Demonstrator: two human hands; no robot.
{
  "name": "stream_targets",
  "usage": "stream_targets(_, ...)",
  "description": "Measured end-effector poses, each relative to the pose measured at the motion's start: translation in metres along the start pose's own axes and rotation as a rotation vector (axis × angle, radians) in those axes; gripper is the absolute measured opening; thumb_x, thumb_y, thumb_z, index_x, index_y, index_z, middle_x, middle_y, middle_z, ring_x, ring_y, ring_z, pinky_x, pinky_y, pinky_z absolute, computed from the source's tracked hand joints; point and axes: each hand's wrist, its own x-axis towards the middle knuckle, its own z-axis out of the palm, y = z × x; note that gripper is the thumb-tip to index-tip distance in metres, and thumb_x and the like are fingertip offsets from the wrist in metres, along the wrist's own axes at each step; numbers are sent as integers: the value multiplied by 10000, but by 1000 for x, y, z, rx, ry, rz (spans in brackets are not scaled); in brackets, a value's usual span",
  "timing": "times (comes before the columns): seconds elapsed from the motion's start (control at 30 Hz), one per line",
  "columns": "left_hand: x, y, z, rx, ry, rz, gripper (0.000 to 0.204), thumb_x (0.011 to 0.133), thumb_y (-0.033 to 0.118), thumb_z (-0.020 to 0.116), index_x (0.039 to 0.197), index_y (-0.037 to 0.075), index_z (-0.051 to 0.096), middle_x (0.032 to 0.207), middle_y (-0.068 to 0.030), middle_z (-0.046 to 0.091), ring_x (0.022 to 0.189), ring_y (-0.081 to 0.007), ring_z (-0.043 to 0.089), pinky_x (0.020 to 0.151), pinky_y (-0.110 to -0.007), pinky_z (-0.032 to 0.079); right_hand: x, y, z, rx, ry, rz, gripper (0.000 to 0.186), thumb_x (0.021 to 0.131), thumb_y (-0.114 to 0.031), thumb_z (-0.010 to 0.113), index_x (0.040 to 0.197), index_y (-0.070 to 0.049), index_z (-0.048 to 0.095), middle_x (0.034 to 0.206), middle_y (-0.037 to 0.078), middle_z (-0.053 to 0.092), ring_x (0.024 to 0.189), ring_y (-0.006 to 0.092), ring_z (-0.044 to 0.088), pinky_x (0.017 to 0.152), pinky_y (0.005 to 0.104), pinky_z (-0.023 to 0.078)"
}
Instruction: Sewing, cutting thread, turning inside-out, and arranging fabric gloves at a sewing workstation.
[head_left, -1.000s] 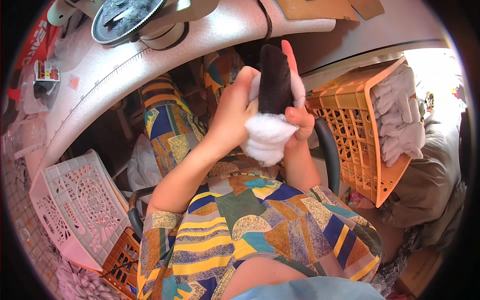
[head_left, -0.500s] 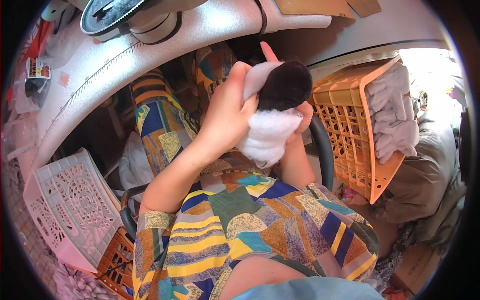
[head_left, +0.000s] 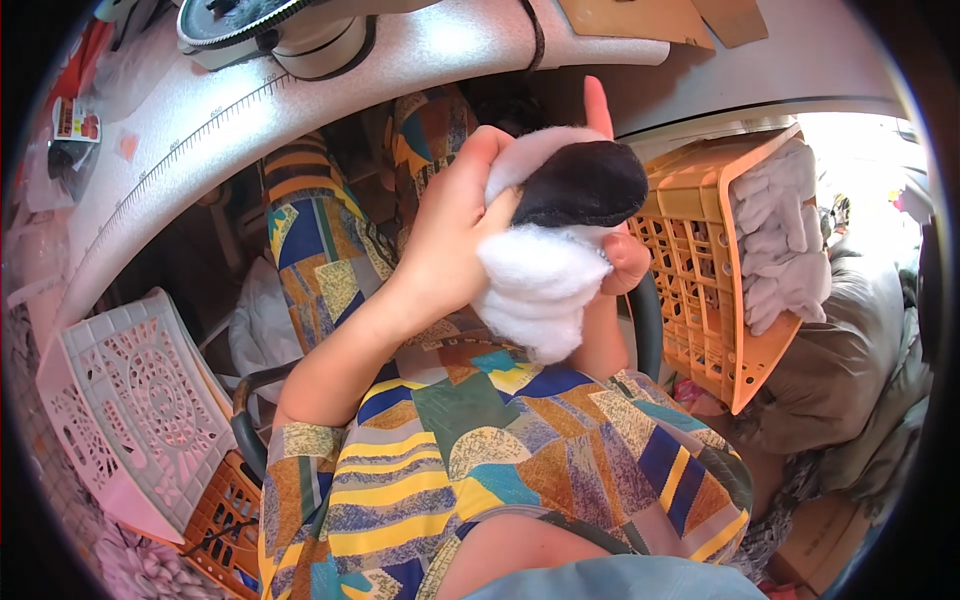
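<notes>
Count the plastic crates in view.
3: a pale crate at left, an orange-brown crate at lower left, an orange crate at right. Others may be hidden.

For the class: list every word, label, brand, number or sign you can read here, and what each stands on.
Described by place and look, not copied out:
Black number scale, along the curved edge of the pale table: a few numbers legible, the rest too small.
Small white, red and black label, on a clear package at upper left: too small to read reliably.
Black plush piece and white stuffing: no lettering visible.
</notes>
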Motion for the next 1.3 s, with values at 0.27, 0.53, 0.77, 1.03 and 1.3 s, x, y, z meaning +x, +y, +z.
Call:
stream_targets(0.27,-2,11,-16,275,46,51,278,788,-48,503,1052,38,520,916,-69,583,884,-139,578,792,-263,462,2,-6,-2,-126,107,210,1020,619,-23,746,1489,-98,219,1170,106,592,1094,205,587,941,341,483)
stream_targets(0.53,-15,-17,45,968,170,773,418,608,-14,620,1017,5,540,862,-119,545,774,-316,534,665,-428,420,33,24,-25,-1243,658,-418,485,685,-105,788,1104,-55,549,786,-11,491,705,94,493,640,240,435)
stream_targets(0.77,8,-31,7,996,403,645,453,639,41,630,1078,3,520,947,-129,550,870,-334,532,730,-447,412,22,8,-17,-2113,-258,-909,530,739,-80,670,1257,-56,564,1080,90,592,969,277,582,874,360,453)
stream_targets(1.03,7,-47,26,562,565,668,491,634,-47,650,1089,43,486,1030,-140,539,963,-303,512,850,-403,405,12,10,-22,-1796,-31,-853,233,677,-60,711,867,3,591,676,70,545,603,226,543,558,299,431)
stream_targets(1.3,-19,-14,38,20,437,309,282,819,-117,438,1054,-1,541,963,-20,561,891,-94,538,797,-232,450,14,19,-31,-1723,395,-863,195,669,-44,706,839,6,624,710,51,513,627,173,514,553,282,411)
